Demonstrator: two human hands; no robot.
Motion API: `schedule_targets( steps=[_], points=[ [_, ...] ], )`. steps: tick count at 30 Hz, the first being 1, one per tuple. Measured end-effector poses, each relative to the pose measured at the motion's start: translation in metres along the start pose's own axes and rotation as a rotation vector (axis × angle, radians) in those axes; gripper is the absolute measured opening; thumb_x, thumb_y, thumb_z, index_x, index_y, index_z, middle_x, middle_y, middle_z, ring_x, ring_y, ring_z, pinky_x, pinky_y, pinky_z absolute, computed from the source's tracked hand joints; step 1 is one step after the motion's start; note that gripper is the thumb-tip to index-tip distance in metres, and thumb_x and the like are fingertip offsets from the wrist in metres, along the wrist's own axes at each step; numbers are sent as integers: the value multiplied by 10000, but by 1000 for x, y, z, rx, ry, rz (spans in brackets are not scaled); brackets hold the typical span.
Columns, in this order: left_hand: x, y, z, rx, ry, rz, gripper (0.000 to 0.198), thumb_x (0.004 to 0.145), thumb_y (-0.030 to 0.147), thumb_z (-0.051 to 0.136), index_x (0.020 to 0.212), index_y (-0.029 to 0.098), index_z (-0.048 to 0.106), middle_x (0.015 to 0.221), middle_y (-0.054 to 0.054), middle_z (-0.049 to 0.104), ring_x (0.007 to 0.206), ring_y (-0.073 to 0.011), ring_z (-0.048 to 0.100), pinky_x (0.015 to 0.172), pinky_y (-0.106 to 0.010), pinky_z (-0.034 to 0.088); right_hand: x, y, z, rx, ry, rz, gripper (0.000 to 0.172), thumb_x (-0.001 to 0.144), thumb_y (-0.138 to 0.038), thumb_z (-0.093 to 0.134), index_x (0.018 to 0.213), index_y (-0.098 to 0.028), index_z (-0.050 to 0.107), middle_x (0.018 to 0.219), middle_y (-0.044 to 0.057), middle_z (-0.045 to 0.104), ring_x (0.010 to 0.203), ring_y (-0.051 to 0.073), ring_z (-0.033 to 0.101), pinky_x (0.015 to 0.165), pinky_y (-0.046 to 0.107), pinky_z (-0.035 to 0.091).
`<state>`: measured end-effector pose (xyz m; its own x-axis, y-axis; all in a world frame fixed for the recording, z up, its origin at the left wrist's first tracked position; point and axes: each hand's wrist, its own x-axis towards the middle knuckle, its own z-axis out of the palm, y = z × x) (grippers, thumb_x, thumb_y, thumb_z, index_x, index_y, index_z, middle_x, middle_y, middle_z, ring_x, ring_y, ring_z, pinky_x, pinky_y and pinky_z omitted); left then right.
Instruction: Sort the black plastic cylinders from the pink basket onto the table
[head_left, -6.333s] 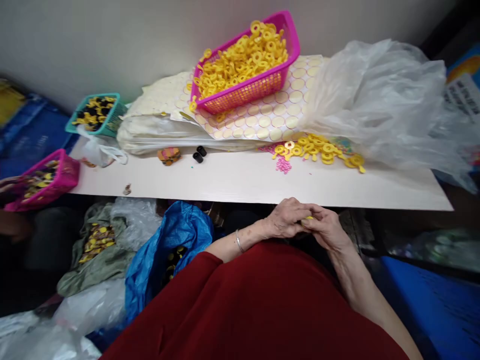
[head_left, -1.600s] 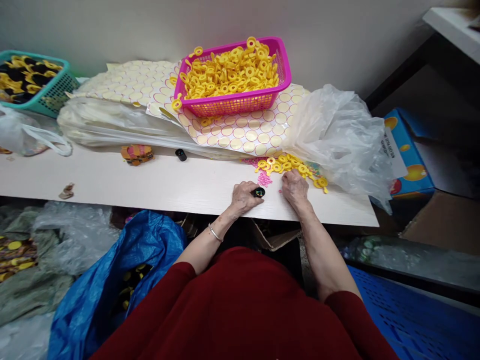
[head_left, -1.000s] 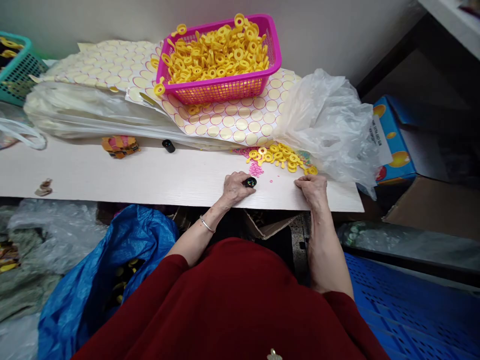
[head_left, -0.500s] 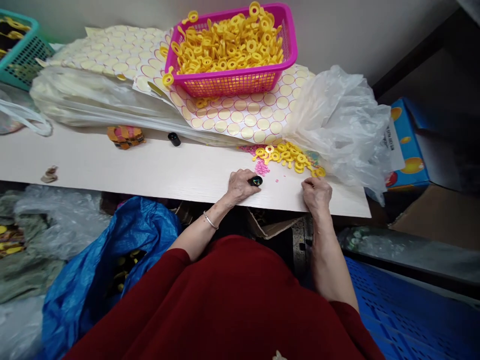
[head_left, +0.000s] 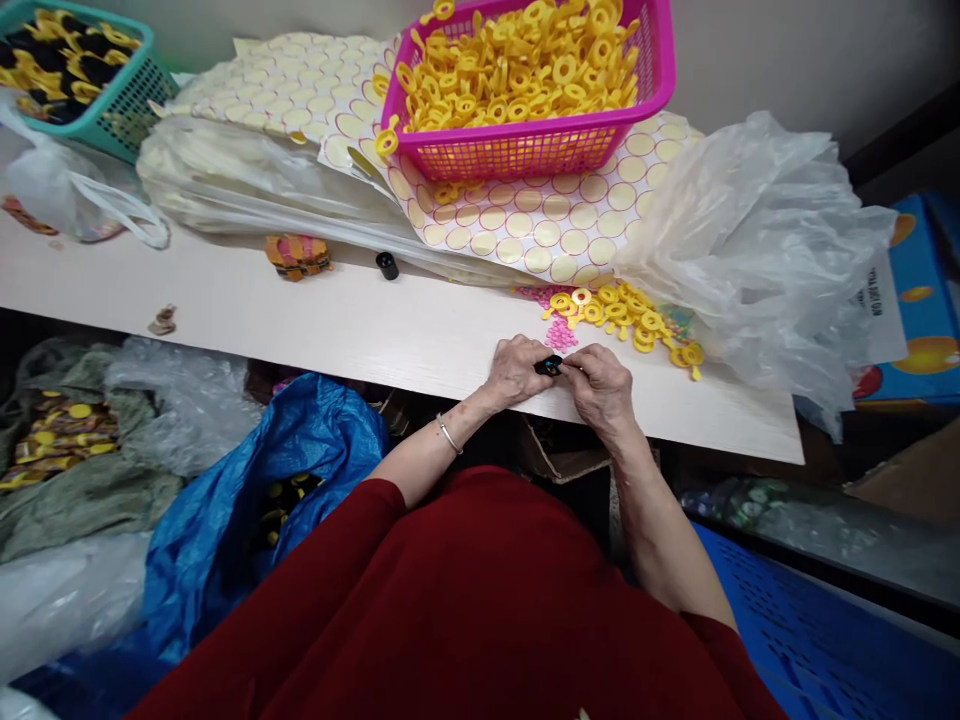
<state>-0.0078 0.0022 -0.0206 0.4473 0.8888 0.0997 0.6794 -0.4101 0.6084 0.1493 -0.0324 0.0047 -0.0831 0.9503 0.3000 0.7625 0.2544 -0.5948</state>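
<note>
With left hand (head_left: pixel 516 371) curled round the tube (head_left: pixel 548 367), just nearside of the pink beads (head_left: pixel 561 334), brace it firmly and work gently at its end with right hand (head_left: pixel 604 388) pinched, whether on anything being impossible to tell.

Soft light from above lies evenly on my white table (head_left: pixel 420 335), and my left hand (head_left: pixel 517 369) and right hand (head_left: pixel 602 386) show fairly clearly, though the finest detail where they meet is too small to make out. A faint shadow falls on the near side of the pink basket (head_left: pixel 517 158). Pale glints streak the clear plastic bag (head_left: pixel 757 245) at right and the blue tarp bag (head_left: pixel 322 425) at near left. Beneath the table it's dark; toward the edges, shapes stretch and soften.
</note>
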Motion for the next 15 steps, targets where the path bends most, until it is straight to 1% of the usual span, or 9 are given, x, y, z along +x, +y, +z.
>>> schedule_targets(
  steps=[3,8,15],
  points=[
    [0,0,0,-3,3,0,201,771,368,708,936,252,706,945,-17,716,968,-221,580,825,-369,374,2,4,0,-39,-32,-29,145,850,-253,558,775,-236,680,779,43,627,766,206,575,723,343,481],
    [0,0,-1,-2,3,2,197,764,360,709,922,242,705,945,-15,718,964,-216,580,820,-366,367,5,1,0,-105,-55,-97,188,867,-264,541,751,-222,682,766,51,624,756,208,562,710,343,468],
    [-1,0,-3,-13,-5,9,168,770,356,692,890,239,698,933,-14,716,955,-218,577,820,-371,368,7,-1,2,-146,-83,-96,194,854,-220,520,763,-222,692,772,56,610,764,212,542,705,346,450]
  ],
)
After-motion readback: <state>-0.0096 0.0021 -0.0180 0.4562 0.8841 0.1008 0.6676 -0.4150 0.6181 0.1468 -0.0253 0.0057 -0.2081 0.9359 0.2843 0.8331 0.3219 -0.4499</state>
